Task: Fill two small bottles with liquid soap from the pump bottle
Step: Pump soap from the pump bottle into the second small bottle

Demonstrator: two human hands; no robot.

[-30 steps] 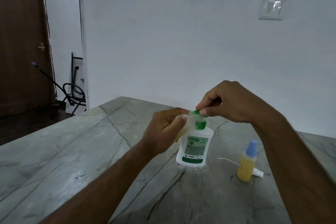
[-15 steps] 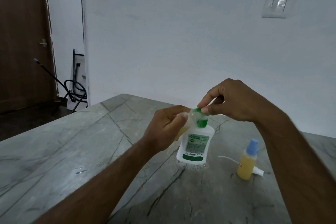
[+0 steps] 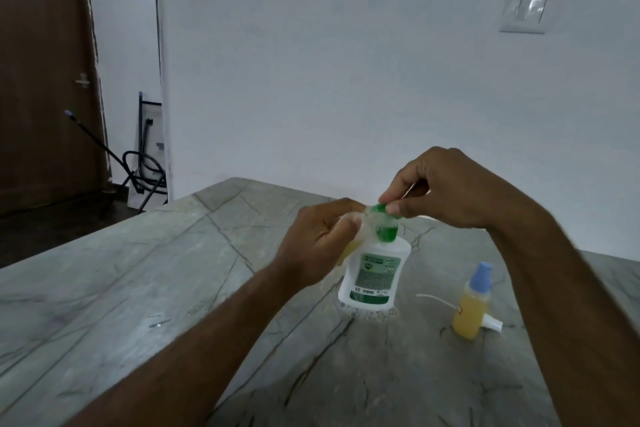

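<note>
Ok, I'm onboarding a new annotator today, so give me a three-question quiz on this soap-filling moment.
1. True or false: the right hand is on the green pump head.
2. Which bottle stands capped on the counter? A) pump bottle B) blue-capped bottle C) the small bottle in the left hand
3. What colour is the liquid in the blue-capped bottle?

Key: 1 true; 2 B; 3 yellow.
</note>
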